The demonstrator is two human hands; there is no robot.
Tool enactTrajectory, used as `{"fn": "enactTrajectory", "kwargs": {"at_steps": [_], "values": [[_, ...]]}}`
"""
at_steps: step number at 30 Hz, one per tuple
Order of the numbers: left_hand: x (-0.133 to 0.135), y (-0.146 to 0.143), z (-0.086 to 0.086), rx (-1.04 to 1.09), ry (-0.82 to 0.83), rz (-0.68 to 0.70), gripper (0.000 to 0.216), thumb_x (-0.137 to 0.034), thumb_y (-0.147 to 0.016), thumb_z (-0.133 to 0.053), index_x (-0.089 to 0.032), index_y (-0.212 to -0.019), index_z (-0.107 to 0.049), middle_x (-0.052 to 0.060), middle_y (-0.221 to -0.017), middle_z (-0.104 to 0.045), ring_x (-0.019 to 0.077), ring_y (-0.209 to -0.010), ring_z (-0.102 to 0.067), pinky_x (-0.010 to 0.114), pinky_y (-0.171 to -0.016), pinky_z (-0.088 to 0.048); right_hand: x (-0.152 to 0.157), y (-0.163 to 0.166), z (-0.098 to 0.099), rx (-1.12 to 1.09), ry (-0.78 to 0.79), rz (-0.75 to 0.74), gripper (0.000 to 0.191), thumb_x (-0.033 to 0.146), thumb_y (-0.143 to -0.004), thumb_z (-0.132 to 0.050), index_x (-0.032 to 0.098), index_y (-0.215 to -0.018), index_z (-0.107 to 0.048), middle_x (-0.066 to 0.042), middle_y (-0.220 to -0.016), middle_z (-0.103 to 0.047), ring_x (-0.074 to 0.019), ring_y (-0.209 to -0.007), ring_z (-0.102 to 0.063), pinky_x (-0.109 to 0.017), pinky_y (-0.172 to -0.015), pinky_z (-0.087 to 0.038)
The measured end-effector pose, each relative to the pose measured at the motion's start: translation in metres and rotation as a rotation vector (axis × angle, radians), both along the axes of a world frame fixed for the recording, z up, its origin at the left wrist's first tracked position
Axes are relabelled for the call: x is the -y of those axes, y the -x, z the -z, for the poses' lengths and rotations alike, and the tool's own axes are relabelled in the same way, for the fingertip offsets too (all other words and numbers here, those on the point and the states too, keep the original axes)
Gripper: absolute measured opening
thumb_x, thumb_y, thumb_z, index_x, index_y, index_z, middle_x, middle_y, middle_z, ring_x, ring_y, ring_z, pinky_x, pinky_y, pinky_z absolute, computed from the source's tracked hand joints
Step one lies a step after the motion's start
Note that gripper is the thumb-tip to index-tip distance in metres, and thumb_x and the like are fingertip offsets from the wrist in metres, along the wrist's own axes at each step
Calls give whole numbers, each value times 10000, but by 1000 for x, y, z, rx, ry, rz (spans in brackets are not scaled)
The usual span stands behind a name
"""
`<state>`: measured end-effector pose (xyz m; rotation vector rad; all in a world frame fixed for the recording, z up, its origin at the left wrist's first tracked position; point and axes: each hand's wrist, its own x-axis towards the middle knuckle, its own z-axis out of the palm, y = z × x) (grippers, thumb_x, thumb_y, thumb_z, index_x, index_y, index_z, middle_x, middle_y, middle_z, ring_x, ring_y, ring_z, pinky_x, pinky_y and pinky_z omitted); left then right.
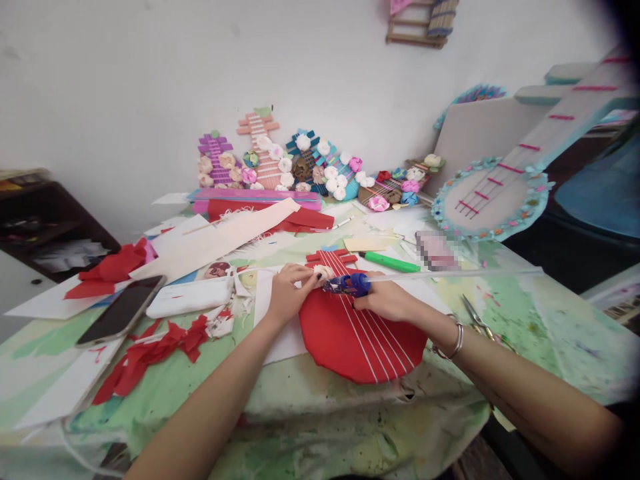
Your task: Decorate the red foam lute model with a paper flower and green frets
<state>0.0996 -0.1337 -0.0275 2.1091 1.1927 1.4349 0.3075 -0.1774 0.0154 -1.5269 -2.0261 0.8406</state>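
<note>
A red paper lute-shaped craft [330,340] with white strings lies on the table. Above its upper left part, my left hand [290,288] pinches a small cream paper flower [324,272]. My right hand [387,298] is wrapped round a blue glue gun [357,285], whose nozzle end points left, close to the flower. Out of the gun's back runs a long clear glue stick [465,274]. Whether the nozzle touches the flower I cannot tell. Under the craft lies a white sheet [265,293].
A green marker [390,261] and scissors [475,315] lie to the right. On the left are a phone [123,310], a white power bank [190,297] and red crepe scraps [155,353]. Flowered crafts [270,160] lean on the wall; a pale blue lute craft [493,197] stands right.
</note>
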Motion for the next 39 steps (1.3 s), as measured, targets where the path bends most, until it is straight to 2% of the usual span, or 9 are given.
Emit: {"fn": "enactTrajectory", "kwargs": {"at_steps": [5,11,19,31,39], "values": [[0,0,1,4,-1,6,148,-302,-774,-603,-223,-720,-716,43,-765,-703,182,-756,-611,321,-728,-470,-1,-3,1,-53,-27,-5,177,158,-575,-563,192,-741,-614,5,-671,-604,-154,-595,-482,-253,-541,-323],[-1,0,2,8,-16,-11,132,-286,-764,-614,-218,-705,-711,41,-757,-704,179,-746,-611,313,-716,-471,-2,-6,2,27,-15,-13,103,167,-588,-533,180,-687,-558,18,-619,-553,-129,-538,-439,-247,-515,-303],[0,-1,1,8,-7,-20,113,-277,-747,-632,-204,-701,-705,49,-754,-703,183,-755,-613,319,-715,-477,3,-3,-2,43,-78,-26,55,157,-581,-510,186,-608,-472,25,-577,-511,-118,-511,-406,-240,-480,-273],[-1,-1,2,-20,-24,2,136,-269,-763,-620,-209,-665,-694,32,-740,-709,178,-746,-610,324,-732,-479,4,3,0,186,-100,-162,76,176,-635,-490,179,-623,-416,31,-584,-457,-89,-507,-342,-232,-458,-211],[0,0,1,-26,-40,25,125,-249,-755,-623,-201,-663,-692,41,-740,-710,184,-749,-616,332,-737,-482,6,1,-2,196,-98,-166,62,160,-631,-488,177,-649,-431,30,-601,-484,-90,-514,-365,-226,-463,-229]]}}
